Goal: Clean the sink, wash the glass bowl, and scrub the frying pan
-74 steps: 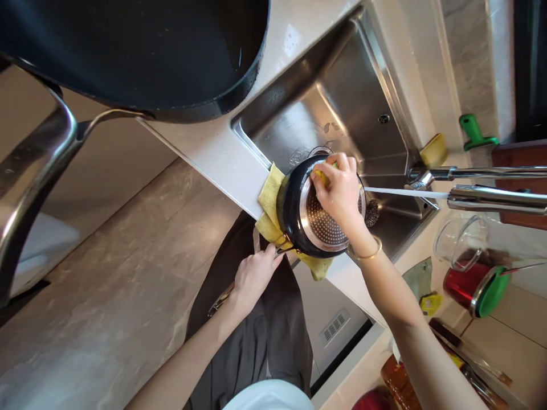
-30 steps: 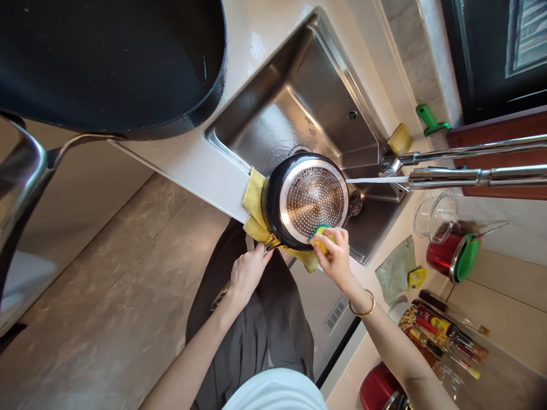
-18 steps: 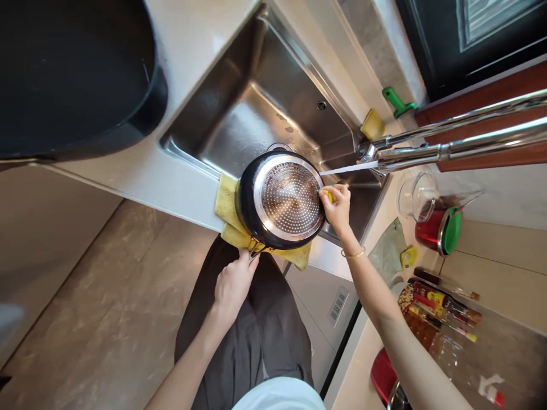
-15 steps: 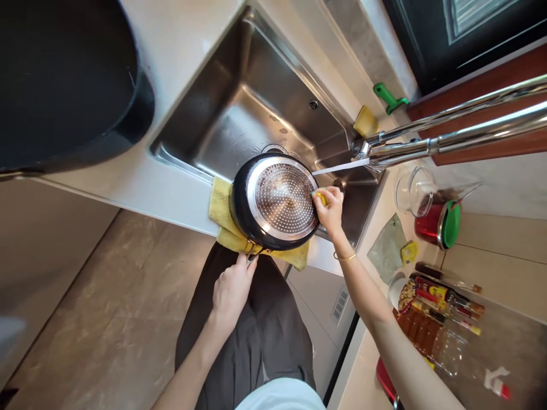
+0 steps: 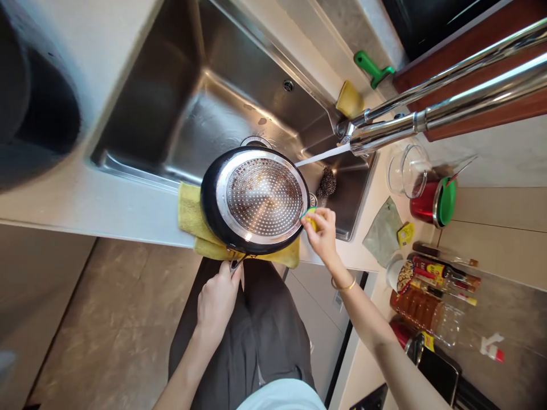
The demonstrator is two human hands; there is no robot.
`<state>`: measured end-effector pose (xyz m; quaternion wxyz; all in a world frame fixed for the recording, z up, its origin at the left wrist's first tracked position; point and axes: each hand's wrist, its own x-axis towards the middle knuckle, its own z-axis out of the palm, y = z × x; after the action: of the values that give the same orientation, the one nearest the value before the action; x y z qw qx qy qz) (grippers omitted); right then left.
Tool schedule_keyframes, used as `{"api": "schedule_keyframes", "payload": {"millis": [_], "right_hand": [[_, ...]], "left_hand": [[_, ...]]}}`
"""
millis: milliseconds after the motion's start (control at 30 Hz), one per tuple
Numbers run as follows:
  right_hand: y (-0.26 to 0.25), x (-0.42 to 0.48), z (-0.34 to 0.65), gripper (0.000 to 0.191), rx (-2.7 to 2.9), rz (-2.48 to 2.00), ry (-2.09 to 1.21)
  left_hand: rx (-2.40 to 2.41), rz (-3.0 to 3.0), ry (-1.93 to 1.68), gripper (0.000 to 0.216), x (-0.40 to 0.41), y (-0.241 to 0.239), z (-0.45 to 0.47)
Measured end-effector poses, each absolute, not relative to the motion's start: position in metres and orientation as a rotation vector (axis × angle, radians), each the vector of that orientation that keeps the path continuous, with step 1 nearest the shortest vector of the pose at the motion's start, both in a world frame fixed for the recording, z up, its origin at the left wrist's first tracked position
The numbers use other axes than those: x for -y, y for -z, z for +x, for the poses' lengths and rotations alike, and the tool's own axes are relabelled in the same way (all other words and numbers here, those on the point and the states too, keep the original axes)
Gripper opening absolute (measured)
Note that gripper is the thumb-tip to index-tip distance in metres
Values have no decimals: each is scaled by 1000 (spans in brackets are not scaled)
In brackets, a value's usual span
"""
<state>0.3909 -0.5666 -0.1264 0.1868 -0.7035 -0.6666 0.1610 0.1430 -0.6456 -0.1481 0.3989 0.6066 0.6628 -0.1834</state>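
My left hand (image 5: 217, 296) is wrapped round the handle of a frying pan (image 5: 265, 196), tilted so its dotted metal underside faces me. The pan is over the front edge of the steel sink (image 5: 188, 136). At the pan's right rim, my right hand (image 5: 321, 234) pinches a small yellow and green sponge (image 5: 311, 219). Beneath the pan, a yellow cloth (image 5: 192, 210) drapes over the counter's front edge. Water runs from the tap (image 5: 363, 139) toward the pan's far right side.
A steel wool scrubber (image 5: 327, 183) lies in the sink's right part. Behind the sink are a yellow sponge (image 5: 349, 99) and a green-handled tool (image 5: 374, 69). A large dark pan (image 5: 47, 114) stands at left. Glass bowls (image 5: 408, 171), a red pot (image 5: 425, 200) and several bottles (image 5: 440, 276) are at right.
The view has shifted, so the sink and tap look nearer. My right hand with the sponge has slid down along the pan's right rim. My left hand keeps the handle.
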Motion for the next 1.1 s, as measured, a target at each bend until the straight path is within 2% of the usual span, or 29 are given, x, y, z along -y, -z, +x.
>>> {"api": "schedule_keyframes", "payload": {"millis": [433, 733, 1100], "right_hand": [[115, 573, 382, 11, 1934, -1984, -618], [131, 535, 411, 12, 1971, -2026, -525], [100, 597, 324, 14, 2079, -1914, -646]], "left_hand": [[-1696, 1491, 423, 43, 647, 153, 148], [-1722, 1466, 419, 44, 644, 147, 149], [-1768, 1413, 456, 43, 647, 158, 150]]}}
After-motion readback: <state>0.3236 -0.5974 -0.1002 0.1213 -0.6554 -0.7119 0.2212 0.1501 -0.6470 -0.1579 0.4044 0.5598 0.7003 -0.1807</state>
